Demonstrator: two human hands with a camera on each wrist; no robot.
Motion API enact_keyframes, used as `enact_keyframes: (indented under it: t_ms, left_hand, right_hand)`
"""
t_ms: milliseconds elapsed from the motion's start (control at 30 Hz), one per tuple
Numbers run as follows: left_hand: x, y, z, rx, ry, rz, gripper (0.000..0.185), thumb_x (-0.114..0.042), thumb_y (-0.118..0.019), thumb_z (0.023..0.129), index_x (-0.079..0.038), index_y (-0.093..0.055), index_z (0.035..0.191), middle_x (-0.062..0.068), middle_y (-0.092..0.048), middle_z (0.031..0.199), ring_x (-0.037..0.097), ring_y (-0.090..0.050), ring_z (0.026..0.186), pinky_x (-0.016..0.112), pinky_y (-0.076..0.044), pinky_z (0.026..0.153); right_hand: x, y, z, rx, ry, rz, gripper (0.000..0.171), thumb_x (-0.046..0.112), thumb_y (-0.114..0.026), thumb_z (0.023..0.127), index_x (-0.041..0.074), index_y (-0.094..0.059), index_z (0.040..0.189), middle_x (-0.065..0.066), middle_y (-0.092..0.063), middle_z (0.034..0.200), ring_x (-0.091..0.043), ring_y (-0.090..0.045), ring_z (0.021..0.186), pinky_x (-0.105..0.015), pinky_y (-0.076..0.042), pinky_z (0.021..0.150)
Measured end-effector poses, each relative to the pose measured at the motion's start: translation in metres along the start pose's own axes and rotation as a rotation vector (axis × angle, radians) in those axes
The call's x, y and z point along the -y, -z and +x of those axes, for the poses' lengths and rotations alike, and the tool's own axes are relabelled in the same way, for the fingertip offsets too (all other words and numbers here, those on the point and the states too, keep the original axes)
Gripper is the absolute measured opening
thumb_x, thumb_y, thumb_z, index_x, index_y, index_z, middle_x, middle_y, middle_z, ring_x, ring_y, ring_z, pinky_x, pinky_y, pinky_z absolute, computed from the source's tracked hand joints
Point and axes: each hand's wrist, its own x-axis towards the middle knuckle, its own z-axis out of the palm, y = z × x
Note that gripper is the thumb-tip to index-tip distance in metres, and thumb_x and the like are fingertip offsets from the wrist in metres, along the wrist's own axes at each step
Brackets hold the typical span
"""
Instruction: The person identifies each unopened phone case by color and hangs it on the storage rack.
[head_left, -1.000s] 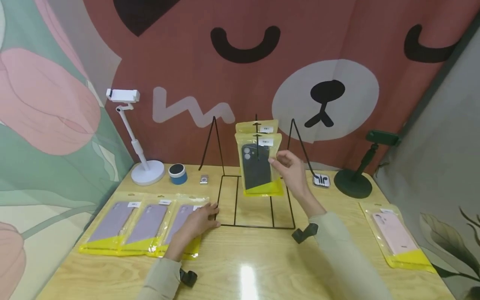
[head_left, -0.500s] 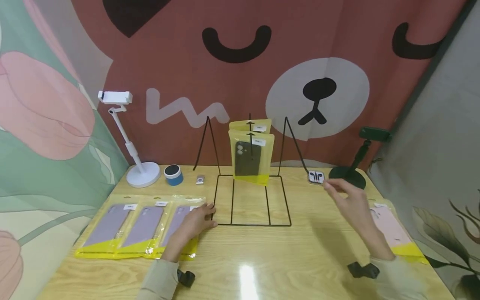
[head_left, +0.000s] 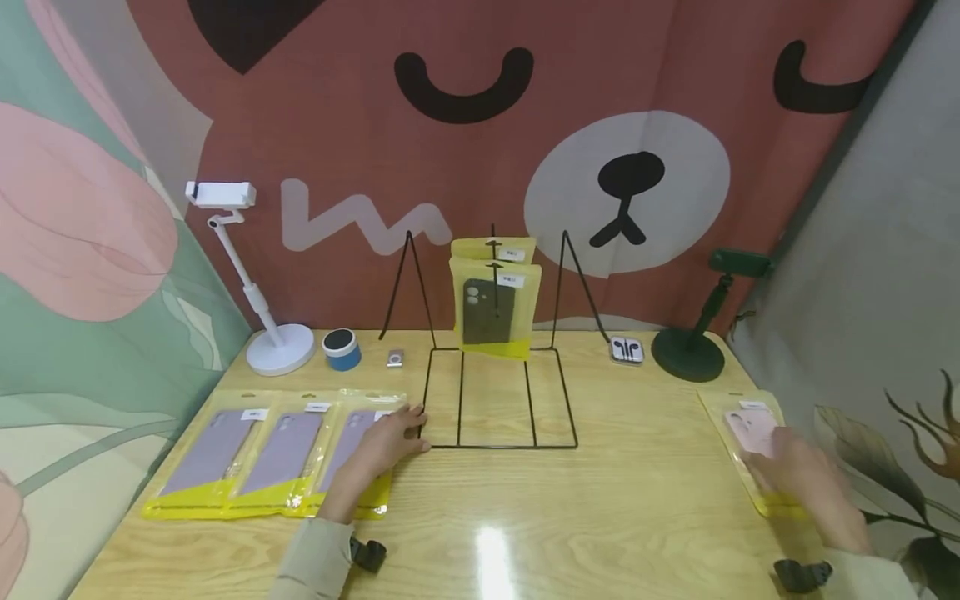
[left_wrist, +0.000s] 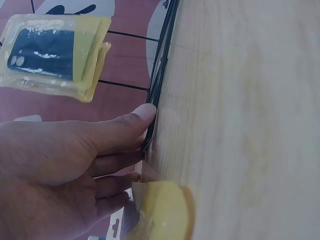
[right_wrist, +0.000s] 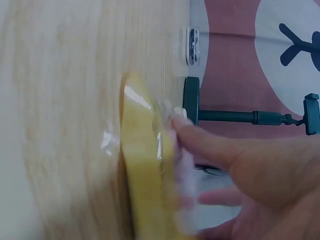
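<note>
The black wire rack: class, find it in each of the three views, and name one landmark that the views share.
Head view: the black wire rack stands mid-table, left hand at its front corner.
Left wrist view: the rack's base wire runs along the table edge at the thumb.
Right wrist view: not in it.
Shared landmark: the wooden table.

right hand motion-blurred, pink case partly covered

White phone stand rear left of desk, blue round speaker just beside its base, small silver clip near it, earbuds case beside dark green phone stand, bear-face backdrop behind
</note>
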Motion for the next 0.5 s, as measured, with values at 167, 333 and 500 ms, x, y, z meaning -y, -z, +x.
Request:
enact_keyframes:
  t_ms: [167, 333, 500]
  left_hand:
    - [0.001, 0.001, 0.0, -0.001, -0.001, -0.005, 0.053, -0.023, -0.074, 0.085, -0.002, -0.058, 0.131, 0.011, -0.046, 0.145, 0.039, -0.037, 0.136, 0.055, -0.033, 0.107]
    - [0.001, 0.001, 0.001, -0.003, -0.001, -0.007, 0.054, -0.024, -0.074, 0.085, -0.003, -0.058, 0.131, 0.011, -0.046, 0.145, 0.039, -0.037, 0.135, 0.055, -0.033, 0.107]
    - [0.001, 0.0, 0.0, -0.005, -0.003, -0.01, 0.054, -0.023, -0.075, 0.084, -0.002, -0.059, 0.131, 0.011, -0.047, 0.145, 0.039, -0.037, 0.135, 0.056, -0.033, 0.106]
  right_hand:
    - [0.004, 0.0, 0.0, -0.098, 0.114, 0.017, 0.107, 0.061, -0.063, 0.083, -0.018, -0.02, 0.141, -0.047, -0.031, 0.131, -0.061, -0.042, 0.106, -0.071, -0.034, 0.086]
    - [0.007, -0.003, -0.006, -0.203, 0.198, 0.215, 0.075, 0.043, -0.061, 0.093, -0.008, -0.038, 0.141, -0.045, -0.042, 0.127, -0.059, -0.048, 0.108, -0.061, -0.045, 0.079]
    - [0.037, -0.007, -0.024, -0.412, 0.364, 0.374, 0.045, 0.021, -0.069, 0.09, 0.001, -0.059, 0.13, -0.022, -0.062, 0.123, -0.017, -0.066, 0.086, -0.019, -0.049, 0.064]
